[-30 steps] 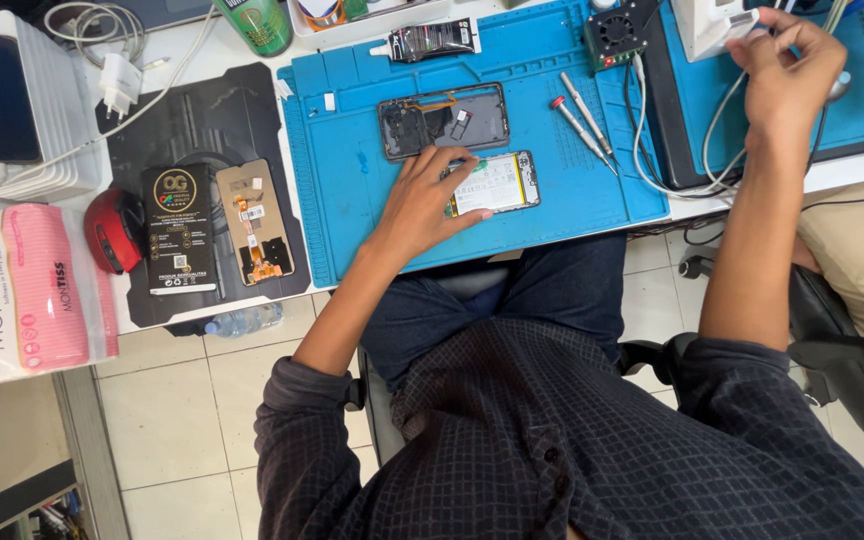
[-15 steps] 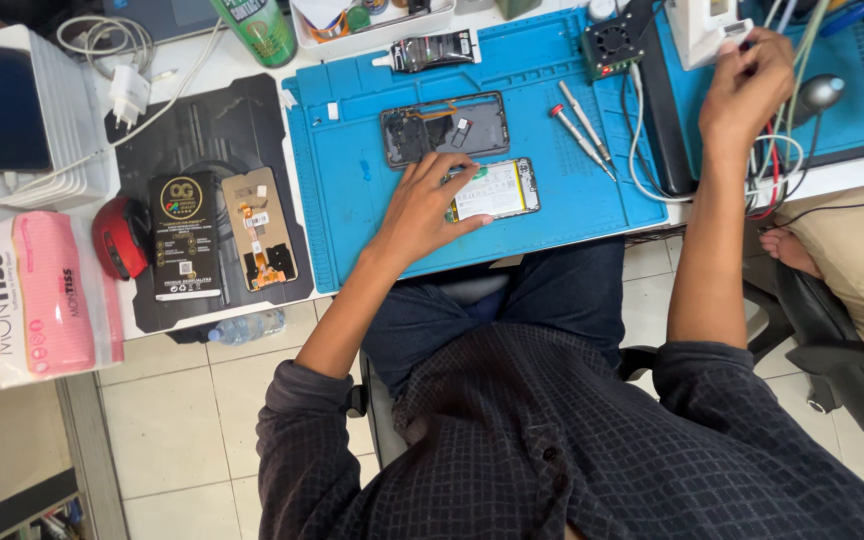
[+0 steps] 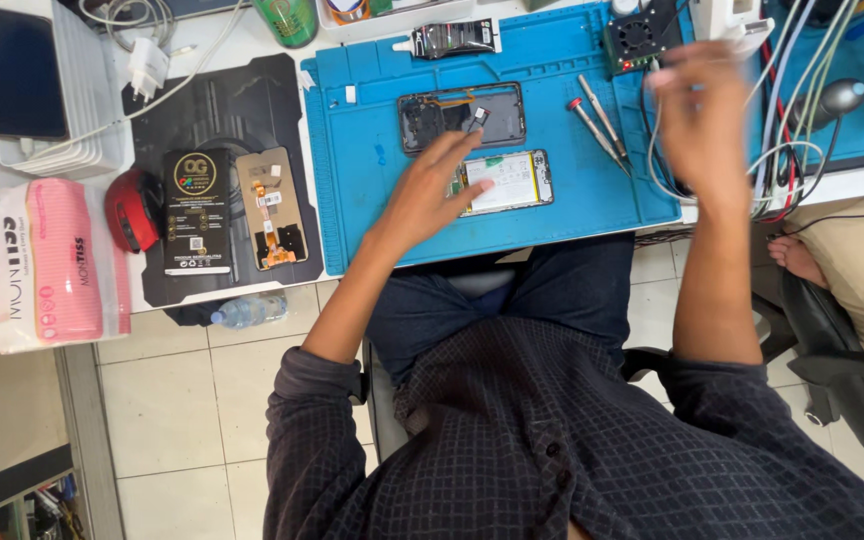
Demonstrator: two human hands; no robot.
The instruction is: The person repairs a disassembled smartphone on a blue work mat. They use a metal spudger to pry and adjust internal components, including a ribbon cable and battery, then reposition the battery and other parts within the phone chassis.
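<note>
My left hand [image 3: 430,200] rests spread on the opened phone [image 3: 504,182] near the table's front edge. My right hand [image 3: 700,115] is blurred; I cannot tell its fingers' state. A pink package [image 3: 57,265] lies at the left edge.

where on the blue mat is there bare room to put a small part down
The blue mat is bare along its left strip, between the black mat and the opened phone frame, and beneath the two screwdrivers, right of the phone with the white battery. The right edge is crowded with cables under the right hand.
</note>
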